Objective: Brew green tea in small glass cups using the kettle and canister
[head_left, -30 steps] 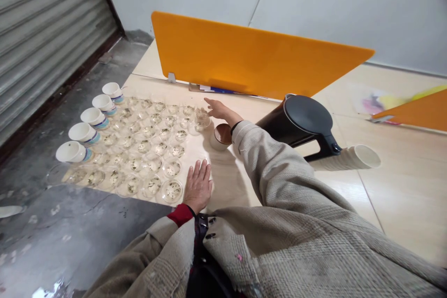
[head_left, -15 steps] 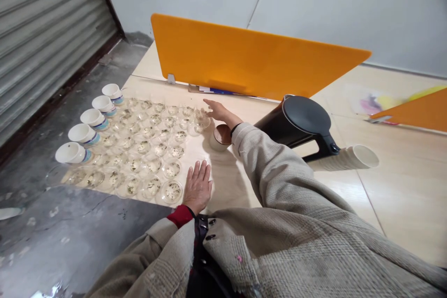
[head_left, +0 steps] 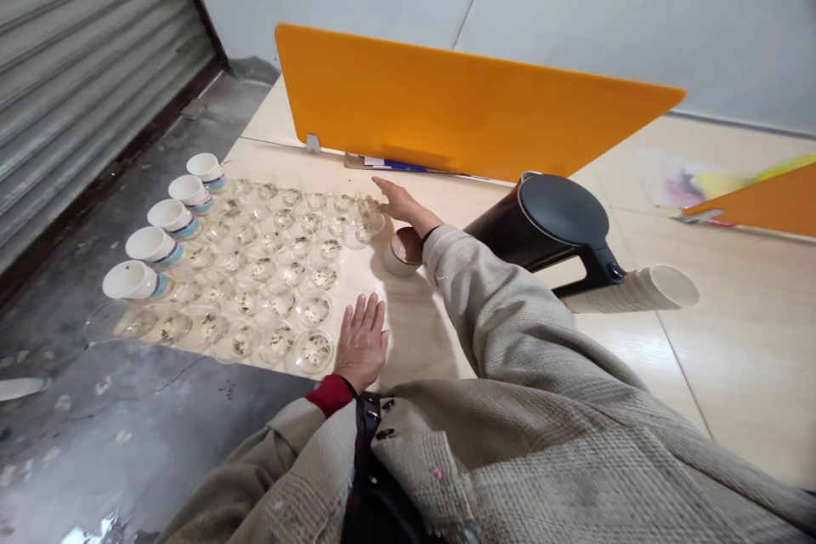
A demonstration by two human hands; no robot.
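My left hand (head_left: pixel 362 340) lies flat and open on the pale wooden table (head_left: pixel 421 331), just right of the nearest clear glass cup (head_left: pixel 314 348). My right hand (head_left: pixel 399 201) reaches forward with fingers stretched out, touching the far right glass cup (head_left: pixel 368 223) in a grid of several clear cups (head_left: pixel 268 263) that hold bits of tea leaf. A small round tin with a brown top (head_left: pixel 403 249) stands beside my right wrist.
Several white cups with blue bands (head_left: pixel 153 245) line the table's left edge. A dark kettle (head_left: pixel 548 229) and a stack of paper cups (head_left: pixel 637 291) lie to the right. An orange divider (head_left: pixel 459 106) stands behind. Grey floor and a roller shutter (head_left: pixel 70 59) are to the left.
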